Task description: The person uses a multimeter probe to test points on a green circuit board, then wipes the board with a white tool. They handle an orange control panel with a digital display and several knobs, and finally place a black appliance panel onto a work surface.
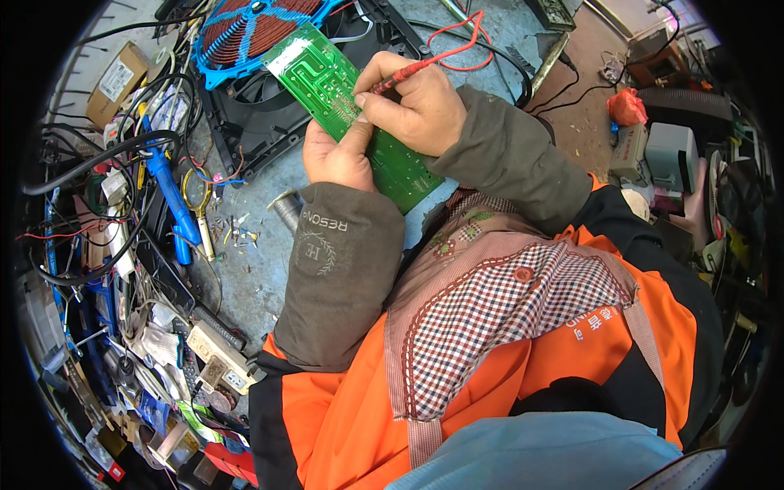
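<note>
My left hand (339,155) grips a green circuit board (327,77) from below, thumb on its face, holding it tilted above the bench. My right hand (416,102) pinches a red test probe (396,79) like a pen, its tip pressed onto the board near the middle. A red lead (457,37) runs from the probe up and away over the bench. Both forearms wear grey-brown sleeve covers.
Behind the board lies an opened black cooker housing (253,114) with a round copper coil in a blue frame (249,28). The left side is piled with cables, a blue-handled tool (171,192), a power strip (220,359) and small parts. Boxes and clutter stand at right.
</note>
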`<move>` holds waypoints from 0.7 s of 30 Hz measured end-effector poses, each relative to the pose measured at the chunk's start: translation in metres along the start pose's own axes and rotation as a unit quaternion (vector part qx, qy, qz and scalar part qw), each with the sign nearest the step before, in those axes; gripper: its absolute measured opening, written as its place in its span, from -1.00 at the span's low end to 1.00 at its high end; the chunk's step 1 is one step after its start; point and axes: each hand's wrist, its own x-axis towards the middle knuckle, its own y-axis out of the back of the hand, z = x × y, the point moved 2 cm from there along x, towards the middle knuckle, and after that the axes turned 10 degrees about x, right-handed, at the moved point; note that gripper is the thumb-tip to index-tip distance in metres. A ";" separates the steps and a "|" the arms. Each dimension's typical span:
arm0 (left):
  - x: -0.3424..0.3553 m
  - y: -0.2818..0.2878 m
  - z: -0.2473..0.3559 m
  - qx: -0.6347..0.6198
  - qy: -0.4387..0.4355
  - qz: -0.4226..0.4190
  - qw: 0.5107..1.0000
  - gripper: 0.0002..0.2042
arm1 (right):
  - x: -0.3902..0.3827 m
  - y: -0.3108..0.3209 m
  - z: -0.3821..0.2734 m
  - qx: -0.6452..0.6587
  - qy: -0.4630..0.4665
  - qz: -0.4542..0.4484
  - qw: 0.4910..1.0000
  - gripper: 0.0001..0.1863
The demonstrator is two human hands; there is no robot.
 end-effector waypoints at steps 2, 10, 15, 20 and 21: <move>0.000 0.000 0.000 -0.002 -0.003 0.000 1.000 -0.74 | 0.000 -0.001 0.000 -0.008 0.011 0.002 1.000 -0.90; -0.002 -0.002 0.003 -0.004 -0.002 -0.009 1.000 -0.76 | 0.000 -0.002 0.000 0.013 0.012 0.004 1.000 -0.88; -0.001 -0.001 0.001 -0.002 -0.007 -0.001 1.000 -0.78 | 0.002 -0.002 0.000 -0.015 0.025 0.016 0.999 -0.89; -0.001 -0.001 0.003 0.007 -0.002 -0.002 1.000 -0.78 | 0.000 0.000 0.000 0.011 0.004 0.001 1.000 -0.90; -0.002 -0.001 0.003 0.005 -0.002 -0.004 1.000 -0.78 | 0.000 0.000 0.000 0.012 0.011 -0.002 1.000 -0.90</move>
